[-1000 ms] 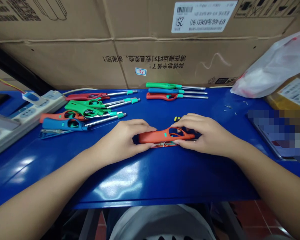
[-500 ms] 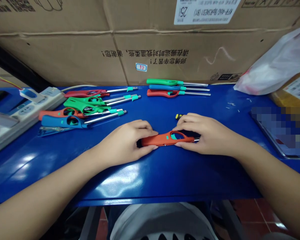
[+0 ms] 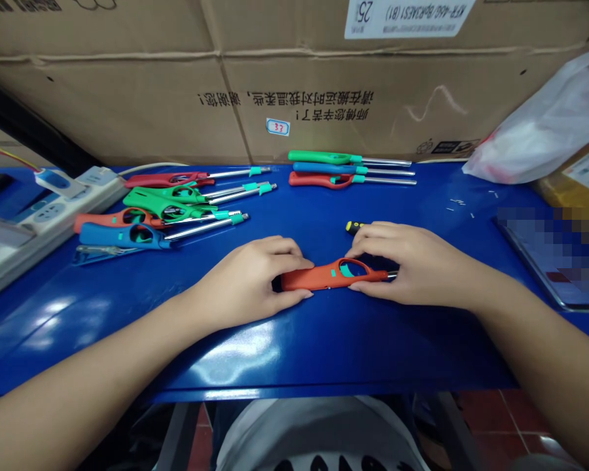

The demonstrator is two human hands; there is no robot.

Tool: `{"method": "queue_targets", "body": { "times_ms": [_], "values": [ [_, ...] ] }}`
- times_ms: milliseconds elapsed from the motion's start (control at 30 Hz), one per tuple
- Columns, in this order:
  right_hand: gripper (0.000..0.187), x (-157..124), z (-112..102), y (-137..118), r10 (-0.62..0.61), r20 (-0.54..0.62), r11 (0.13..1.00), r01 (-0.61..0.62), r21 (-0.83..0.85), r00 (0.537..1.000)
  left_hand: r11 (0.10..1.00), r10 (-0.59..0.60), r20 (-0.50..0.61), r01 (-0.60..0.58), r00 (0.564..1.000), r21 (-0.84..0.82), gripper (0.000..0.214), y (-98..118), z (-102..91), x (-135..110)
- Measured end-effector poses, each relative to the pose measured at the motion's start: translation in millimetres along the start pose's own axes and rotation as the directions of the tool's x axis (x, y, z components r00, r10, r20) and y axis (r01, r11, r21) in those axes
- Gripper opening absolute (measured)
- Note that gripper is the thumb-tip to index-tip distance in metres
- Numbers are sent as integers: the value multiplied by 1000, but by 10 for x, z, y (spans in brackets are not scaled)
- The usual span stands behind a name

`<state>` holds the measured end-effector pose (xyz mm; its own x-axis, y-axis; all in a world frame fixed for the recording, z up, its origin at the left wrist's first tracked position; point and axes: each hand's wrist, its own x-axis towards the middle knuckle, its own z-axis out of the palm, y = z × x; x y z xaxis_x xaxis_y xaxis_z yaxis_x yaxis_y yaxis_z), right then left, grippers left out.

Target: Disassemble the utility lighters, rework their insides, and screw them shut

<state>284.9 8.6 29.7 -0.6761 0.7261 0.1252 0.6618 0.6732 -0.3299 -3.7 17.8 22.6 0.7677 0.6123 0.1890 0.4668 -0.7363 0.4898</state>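
We clamp an orange lighter [image 3: 319,278] crosswise between our fingers, left hand [image 3: 252,281] at butt, right hand [image 3: 415,265] at nozzle.

"25" on box lbl [image 3: 410,17], "37" on sticker [image 3: 277,126]

Glossy blue table [image 3: 294,353], matt orange plastic lighter [image 3: 319,278] (metal tip), rough cardboard box [image 3: 127,111] behind.

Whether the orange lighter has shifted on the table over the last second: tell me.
Yes, slightly. The orange lighter now lies a little nearer the person, farther from the yellow-tipped tool; sideways it keeps its place.
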Motion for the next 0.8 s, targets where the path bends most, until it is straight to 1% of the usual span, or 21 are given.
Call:
{"method": "queue_targets", "body": {
  "times_ms": [233,367,500,700,800],
  "values": [
    [22,-1,-48,-23,53,8,998,-53,27,999,1000,25,-50,-26,998,-4,25,40,-15,-3],
    [20,-11,-57,-9,41,25,999,-41,-6,999,1000,18,-31,-18,999,1,27,47,7,-2],
    [19,-4,-51,-1,58,44,998,-57,-23,997,1000,19,-32,-18,999,25,24,37,36,-4],
    [20,-11,-81,-30,55,37,997,-53,-53,998,1000,22,-31,-22,999,16,24,34,34,-2],
    [25,-19,-70,-43,50,33,997,-48,-55,998,1000,22,-21,-22,1000,14,26,34,26,2]
  ]
}}
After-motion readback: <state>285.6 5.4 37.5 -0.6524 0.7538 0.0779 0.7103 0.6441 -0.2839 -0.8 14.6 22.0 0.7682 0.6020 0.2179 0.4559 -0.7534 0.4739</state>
